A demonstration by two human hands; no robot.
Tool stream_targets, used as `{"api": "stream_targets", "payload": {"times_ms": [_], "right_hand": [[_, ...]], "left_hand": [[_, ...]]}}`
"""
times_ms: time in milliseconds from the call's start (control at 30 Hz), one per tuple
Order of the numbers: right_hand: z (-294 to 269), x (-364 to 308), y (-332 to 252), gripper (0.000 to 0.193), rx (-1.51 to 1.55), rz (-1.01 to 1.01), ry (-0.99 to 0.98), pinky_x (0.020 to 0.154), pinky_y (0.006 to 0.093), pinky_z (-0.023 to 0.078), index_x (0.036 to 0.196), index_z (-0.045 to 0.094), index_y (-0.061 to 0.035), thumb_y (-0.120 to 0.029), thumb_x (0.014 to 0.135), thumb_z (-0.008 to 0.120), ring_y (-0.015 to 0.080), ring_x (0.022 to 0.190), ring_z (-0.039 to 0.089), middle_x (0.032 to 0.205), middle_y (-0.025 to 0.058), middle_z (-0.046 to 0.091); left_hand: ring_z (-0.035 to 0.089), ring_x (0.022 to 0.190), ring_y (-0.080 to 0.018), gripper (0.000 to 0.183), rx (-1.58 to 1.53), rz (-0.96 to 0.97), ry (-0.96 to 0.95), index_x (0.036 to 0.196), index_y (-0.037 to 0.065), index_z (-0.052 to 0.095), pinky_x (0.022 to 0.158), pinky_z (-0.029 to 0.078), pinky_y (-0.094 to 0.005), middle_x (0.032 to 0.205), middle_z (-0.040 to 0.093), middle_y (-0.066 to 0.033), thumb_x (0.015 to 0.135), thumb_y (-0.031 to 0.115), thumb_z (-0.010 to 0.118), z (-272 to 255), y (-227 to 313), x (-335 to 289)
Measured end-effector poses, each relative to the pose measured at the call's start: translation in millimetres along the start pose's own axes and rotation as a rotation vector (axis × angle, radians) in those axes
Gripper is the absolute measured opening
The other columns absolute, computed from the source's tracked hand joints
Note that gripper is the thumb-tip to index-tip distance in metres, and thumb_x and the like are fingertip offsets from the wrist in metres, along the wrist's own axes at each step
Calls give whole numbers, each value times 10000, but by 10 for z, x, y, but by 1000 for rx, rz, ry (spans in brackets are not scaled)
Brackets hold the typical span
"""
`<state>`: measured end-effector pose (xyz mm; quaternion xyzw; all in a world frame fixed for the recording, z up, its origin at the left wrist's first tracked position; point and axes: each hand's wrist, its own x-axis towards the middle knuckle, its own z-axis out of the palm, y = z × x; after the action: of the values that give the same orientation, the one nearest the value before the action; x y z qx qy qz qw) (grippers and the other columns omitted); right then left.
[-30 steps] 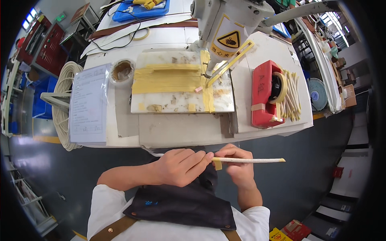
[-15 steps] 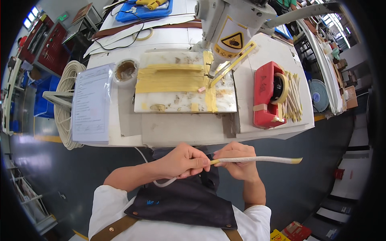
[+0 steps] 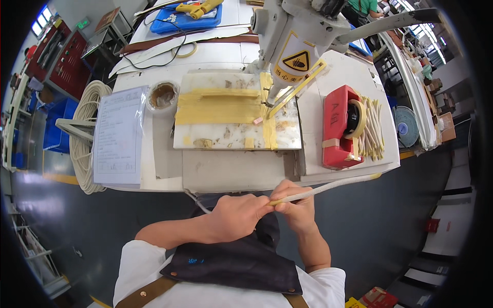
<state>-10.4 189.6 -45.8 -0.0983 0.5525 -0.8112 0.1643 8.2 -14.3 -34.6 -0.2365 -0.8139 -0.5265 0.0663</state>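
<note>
Just past the near edge of the bench, my left hand (image 3: 239,216) and my right hand (image 3: 295,208) almost meet around a white cord (image 3: 336,185). Both are closed on it, fingertips pinching a yellow-taped stretch between them. From my right hand the cord runs out to the right, rising slightly to a yellow-taped tip. Another white length comes from the bench edge toward my left hand; my wrist and fingers hide how it joins. On the bench ahead lies a white board (image 3: 236,136) with yellow tape strips, under a grey press machine (image 3: 290,56) bearing a yellow warning label.
A red tape dispenser (image 3: 334,126) and a bundle of yellow-tipped cord pieces (image 3: 371,128) sit on the right. At the left are a sleeved paper sheet (image 3: 119,136), a tape roll (image 3: 163,96) and a coil of white cord (image 3: 84,138). A person (image 3: 362,7) is at the far right.
My hands have come closer together, the left one moving slightly right. The cord's free right end has swung upward, toward the bench.
</note>
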Motion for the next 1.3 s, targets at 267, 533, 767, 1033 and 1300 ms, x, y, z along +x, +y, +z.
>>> {"api": "stream_targets", "payload": {"times_ms": [267,533,767,1033,1300], "right_hand": [[-40,437,-148,230,258,-47,-107,666,295,456,1042,724,23,-187,1004,639,132,729,538,888,69,611],[-76,965,-425,284,6,-36,243,725,262,498,1196,677,50,-168,1021,628,93,746,611,848,20,654],[-184,1324,-273,371,-245,-87,408,714,244,528,1322,589,82,-66,986,638,81,758,627,902,43,674],[-370,1725,-285,537,-665,-66,447,626,261,519,1384,532,90,-80,902,699,104,679,634,807,57,686],[-391,1950,-159,315,-1300,-310,529,782,410,541,1143,698,29,-158,891,727,307,864,677,1037,167,649]], "left_hand": [[463,497,-35,285,-859,-814,-327,1100,-8,707,466,409,-202,753,621,-13,1055,243,581,-426,4,205],[532,652,-49,270,-485,-708,-89,1175,7,705,574,466,-220,808,608,-6,1058,192,547,-702,-138,114],[616,693,-249,186,330,-137,67,1081,13,713,660,502,-352,864,634,-101,913,88,688,-675,-302,277],[613,772,-294,146,633,96,130,994,12,691,681,507,-391,826,587,-114,850,31,667,-563,-645,560],[629,785,-284,171,702,108,115,1008,13,682,667,518,-386,848,588,-108,838,14,661,-522,-757,673]]}}
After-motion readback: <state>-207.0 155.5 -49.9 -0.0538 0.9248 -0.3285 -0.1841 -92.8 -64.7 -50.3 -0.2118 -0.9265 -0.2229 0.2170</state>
